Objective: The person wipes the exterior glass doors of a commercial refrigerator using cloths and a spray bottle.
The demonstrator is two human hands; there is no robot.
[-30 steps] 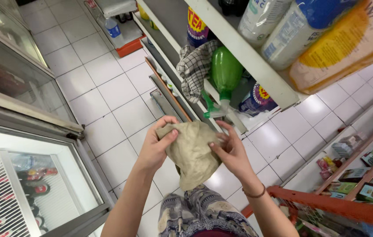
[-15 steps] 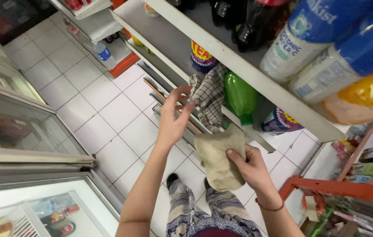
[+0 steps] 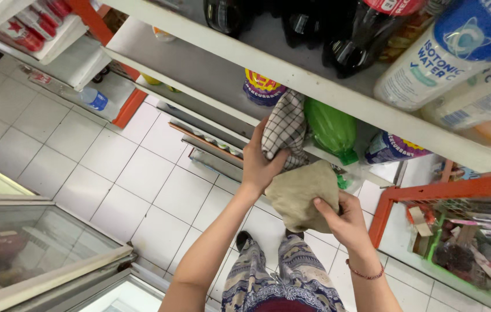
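The left hand [image 3: 260, 167] grips a checkered cloth [image 3: 285, 130] hanging off the white shelf [image 3: 199, 75]. The right hand [image 3: 343, 222] clutches a beige cloth [image 3: 300, 193] (crumpled), at five o'clock from the checkered one, beside a green bottle [image 3: 332, 130].

Checked cloth [image 3: 285, 128], beige cloth [image 3: 300, 193]

A small shop. White shelves [image 3: 315, 86] stocked with rows of drink bottles [image 3: 430, 63], dark and pale, more on the tier below. Glass-topped chest freezer [image 3: 43, 254] by the aisle. White tiled floor [image 3: 112, 167]. Orange racks [image 3: 424, 193] holding packaged goods. A water bottle [image 3: 92, 98] on a low shelf.
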